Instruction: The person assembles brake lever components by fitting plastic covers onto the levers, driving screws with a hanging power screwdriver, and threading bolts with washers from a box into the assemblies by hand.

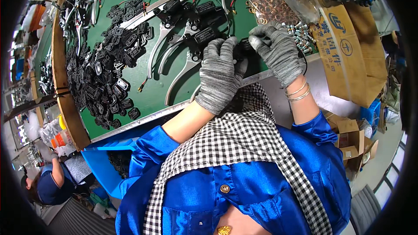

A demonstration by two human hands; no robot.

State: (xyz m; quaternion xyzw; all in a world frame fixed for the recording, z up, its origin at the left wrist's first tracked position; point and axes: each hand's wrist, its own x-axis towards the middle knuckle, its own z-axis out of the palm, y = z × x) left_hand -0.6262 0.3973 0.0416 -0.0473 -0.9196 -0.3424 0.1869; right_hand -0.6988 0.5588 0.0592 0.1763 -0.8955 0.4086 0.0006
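My left hand [220,72], in a grey knit glove, curls around a brake lever assembly whose black body [244,44] shows between my hands. A silver lever tip [195,92] sticks out below that glove. My right hand [278,54], gloved alike, is closed with thumb and fingers together at the right end of the black body; whatever its fingertips pinch is hidden. Left of my hands, several brake levers [182,80] with black bodies and curved silver blades lie on the green tabletop [152,98].
A heap of small black clamp plates [102,74] covers the table's left. At the right lie a clear bag of copper-coloured rings [272,6], loose silver bolts [305,37] and a brown carton [348,61]. A blue bin [102,169] stands below. Another person [52,182] sits lower left.
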